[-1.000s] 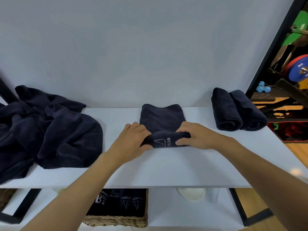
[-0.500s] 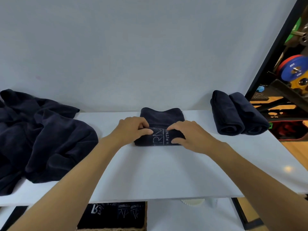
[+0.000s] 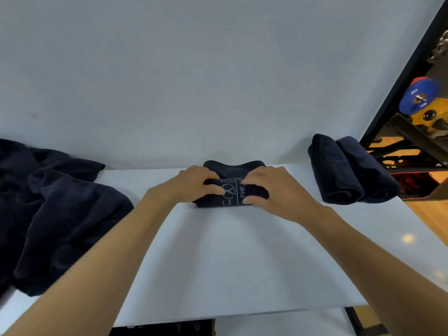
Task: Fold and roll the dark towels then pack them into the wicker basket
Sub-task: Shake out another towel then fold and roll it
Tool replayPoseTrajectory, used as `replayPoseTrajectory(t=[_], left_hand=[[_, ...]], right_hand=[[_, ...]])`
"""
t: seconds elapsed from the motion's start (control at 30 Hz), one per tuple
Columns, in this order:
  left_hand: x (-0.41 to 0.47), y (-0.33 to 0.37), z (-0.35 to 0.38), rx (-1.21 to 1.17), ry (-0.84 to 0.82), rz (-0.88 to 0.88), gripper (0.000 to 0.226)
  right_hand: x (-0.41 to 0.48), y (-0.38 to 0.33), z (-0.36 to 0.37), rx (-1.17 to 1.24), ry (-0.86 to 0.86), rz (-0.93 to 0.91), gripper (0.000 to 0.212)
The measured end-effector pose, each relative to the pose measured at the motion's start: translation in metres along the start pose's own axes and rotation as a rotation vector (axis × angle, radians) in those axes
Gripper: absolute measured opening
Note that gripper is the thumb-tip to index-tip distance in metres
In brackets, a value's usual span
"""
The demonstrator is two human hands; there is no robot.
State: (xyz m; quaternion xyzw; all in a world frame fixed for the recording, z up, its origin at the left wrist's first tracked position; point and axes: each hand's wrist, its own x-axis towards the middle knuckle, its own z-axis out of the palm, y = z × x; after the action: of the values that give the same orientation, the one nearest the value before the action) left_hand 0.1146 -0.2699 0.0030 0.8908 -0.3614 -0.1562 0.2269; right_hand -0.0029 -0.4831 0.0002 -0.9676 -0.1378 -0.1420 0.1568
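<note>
Towel (image 3: 232,194), dark and part-rolled, is gripped at its ends by left hand (image 3: 191,187) and right hand (image 3: 274,192).

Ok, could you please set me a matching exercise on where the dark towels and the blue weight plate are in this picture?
Things
1. towel with white lettering
2. pair of rolled towels
3. heap of loose towels
4. blue weight plate

Places
A. crumpled at the left end of the table
B. off the table, beyond its right end
C. mid-table, gripped by the left hand and the right hand
D. side by side at the table's right end, no hand on them

Pairs: 1-C, 2-D, 3-A, 4-B.
</note>
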Motion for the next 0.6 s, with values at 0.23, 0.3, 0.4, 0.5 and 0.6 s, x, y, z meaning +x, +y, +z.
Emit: replayPoseTrajectory(t=[0.23,0.3,0.4,0.5,0.6], left_hand=[[0.022,0.003,-0.009,-0.002,0.282,-0.046,0.023],[0.012,0.003,-0.002,0.081,0.418,0.041,0.038],[0.005,-0.002,0.010,0.215,0.309,0.047,0.073],[0.020,-0.005,0.001,0.111,0.237,-0.034,0.061],[0.041,-0.005,-0.016,0.024,0.107,-0.085,0.039]], right_hand=[[0.034,0.031,-0.001,0.196,-0.168,0.171,0.033],[0.049,0.041,-0.004,0.275,-0.250,0.228,0.029],[0.068,0.055,-0.001,0.373,-0.320,0.285,0.017],[0.081,0.062,0.000,0.447,-0.351,0.325,0.009],[0.082,0.064,0.001,0.304,-0.138,0.206,0.006]])
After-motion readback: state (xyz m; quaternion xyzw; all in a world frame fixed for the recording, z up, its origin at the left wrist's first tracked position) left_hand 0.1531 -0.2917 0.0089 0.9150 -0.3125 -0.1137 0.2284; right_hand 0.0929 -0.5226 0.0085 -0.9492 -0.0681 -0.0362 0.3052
